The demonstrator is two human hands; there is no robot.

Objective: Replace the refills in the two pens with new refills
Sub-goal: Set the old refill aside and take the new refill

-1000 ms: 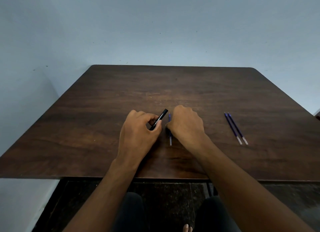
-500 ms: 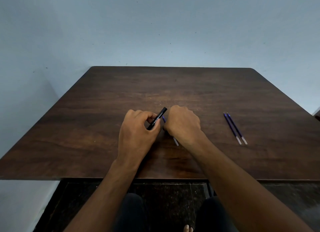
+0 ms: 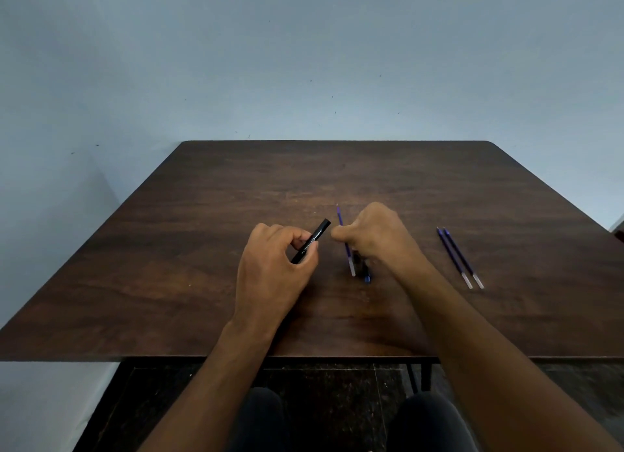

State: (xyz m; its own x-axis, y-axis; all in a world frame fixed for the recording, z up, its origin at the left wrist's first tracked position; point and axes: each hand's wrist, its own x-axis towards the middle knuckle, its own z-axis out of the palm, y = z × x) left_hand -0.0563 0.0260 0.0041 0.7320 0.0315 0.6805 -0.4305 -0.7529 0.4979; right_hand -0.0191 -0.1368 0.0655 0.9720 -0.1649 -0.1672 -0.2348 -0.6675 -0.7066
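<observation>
My left hand point(image 3: 273, 269) grips a black pen barrel point(image 3: 312, 240) between thumb and fingers, its open end pointing up and to the right. Just right of it, my right hand point(image 3: 378, 238) pinches a thin blue refill point(image 3: 347, 249) that is outside the barrel, with its tip pointing away from me and its clear end towards me. A small dark piece with a blue end point(image 3: 366, 276) shows under my right hand; I cannot tell whether it is held or lies on the table. Two more blue refills point(image 3: 459, 257) lie side by side to the right.
Everything sits on a dark brown wooden table point(image 3: 202, 282) that stands against a pale blue wall. The near table edge runs just above my knees, over a dark floor.
My right hand has moved a little right and away from the barrel, turning the refill from a slant to nearly straight ahead. My left hand kept the barrel in place.
</observation>
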